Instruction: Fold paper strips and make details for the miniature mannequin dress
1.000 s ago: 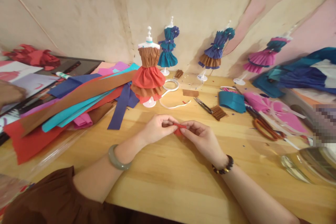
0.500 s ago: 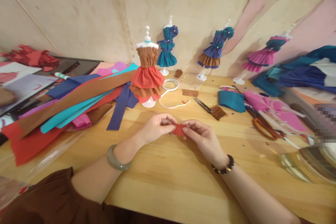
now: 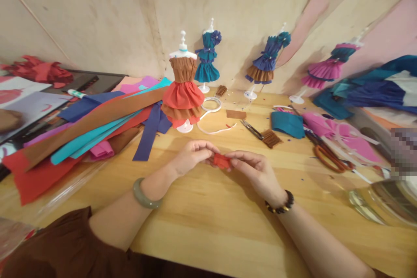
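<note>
Between my two hands is a small piece of red crepe paper, held just above the wooden table. My left hand grips its left end, thumb and fingers closed on it. On the other side, my right hand pinches the right end. Past my hands stands a small dress form in a brown top with red and brown ruffles. Thread snips lie beyond my right hand, against a pleated brown piece. A white roll of tape trails a loose strip near the dress form.
Strips of coloured crepe paper are heaped on the left. More dressed forms stand along the wall. To the right are a teal folded piece, orange-handled scissors and a clear container at the table's edge.
The red piece now shows a broader, flatter face between my fingers. My left thumb has lifted back from its front, and my right hand has shifted slightly.
</note>
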Available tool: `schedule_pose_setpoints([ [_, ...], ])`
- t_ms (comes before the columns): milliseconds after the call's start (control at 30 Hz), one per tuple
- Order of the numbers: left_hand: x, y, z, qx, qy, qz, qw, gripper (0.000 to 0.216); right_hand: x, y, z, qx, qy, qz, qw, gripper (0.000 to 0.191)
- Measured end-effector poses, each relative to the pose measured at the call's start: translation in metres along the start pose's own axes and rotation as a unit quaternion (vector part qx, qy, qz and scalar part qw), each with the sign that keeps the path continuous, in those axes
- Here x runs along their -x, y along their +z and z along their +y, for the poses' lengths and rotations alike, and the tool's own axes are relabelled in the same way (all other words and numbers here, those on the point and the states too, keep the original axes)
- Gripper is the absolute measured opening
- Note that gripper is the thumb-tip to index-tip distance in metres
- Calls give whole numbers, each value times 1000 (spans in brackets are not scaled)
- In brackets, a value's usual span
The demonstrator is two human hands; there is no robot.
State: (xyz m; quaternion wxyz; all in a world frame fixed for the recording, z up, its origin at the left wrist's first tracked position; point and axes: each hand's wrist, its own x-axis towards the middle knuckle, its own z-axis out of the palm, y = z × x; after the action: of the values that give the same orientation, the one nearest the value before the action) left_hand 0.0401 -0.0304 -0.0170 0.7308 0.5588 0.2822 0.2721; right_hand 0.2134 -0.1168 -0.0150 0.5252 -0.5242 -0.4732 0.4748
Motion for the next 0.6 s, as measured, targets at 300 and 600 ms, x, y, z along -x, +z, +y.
schedule_pose_setpoints([
  [300,2,7,5,-32,-15,9,999,22,1,8,10,43,-24,17,999,26],
  [600,0,2,0,-60,5,0,998,28,0,6,8,69,-46,21,996,27],
])
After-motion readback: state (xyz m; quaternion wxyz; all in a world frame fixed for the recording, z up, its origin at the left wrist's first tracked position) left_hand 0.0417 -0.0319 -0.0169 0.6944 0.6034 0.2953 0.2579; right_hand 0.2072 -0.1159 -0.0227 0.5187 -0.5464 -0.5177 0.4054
